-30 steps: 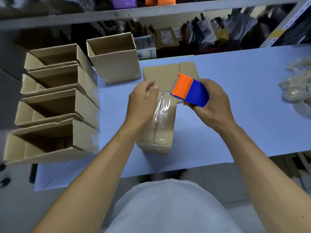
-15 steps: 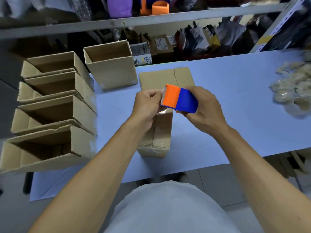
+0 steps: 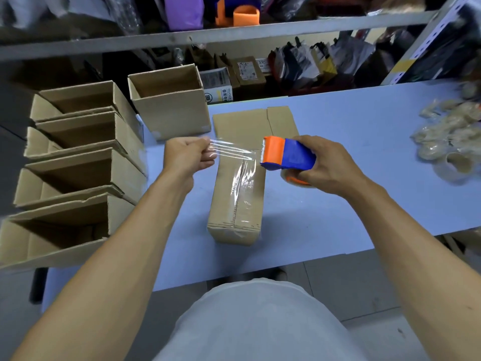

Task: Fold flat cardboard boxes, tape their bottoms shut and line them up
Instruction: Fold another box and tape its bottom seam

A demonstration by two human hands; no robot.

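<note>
— Two hands, one strip: why is the clear tape [image 3: 230, 150] stretched in the air like that?

— The left hand [image 3: 188, 157] pinches its free end between curled fingers [image 3: 210, 155], and the right hand [image 3: 326, 164] wraps its fingers around the orange-and-blue tape dispenser [image 3: 286, 154]. Pulled apart, they hold the strip taut between them (my guess: slack tape would curl and stick to itself).

— And the box being taped?

— The cardboard box [image 3: 238, 196] lies on the blue counter [image 3: 338, 204] just below the strip, between and nearer the body than both sets of fingers, bottom seam up. Its long axis runs from the person towards the shelf, and one strip already lies along that seam.

— So the stretched tape crosses it?

— Yes, running left to right across the box's length.

— The other boxes?

— Beyond the left fingers, finished boxes [image 3: 78, 157] lie lined up on their sides, another open box [image 3: 169, 105] stands upright behind them.
</note>
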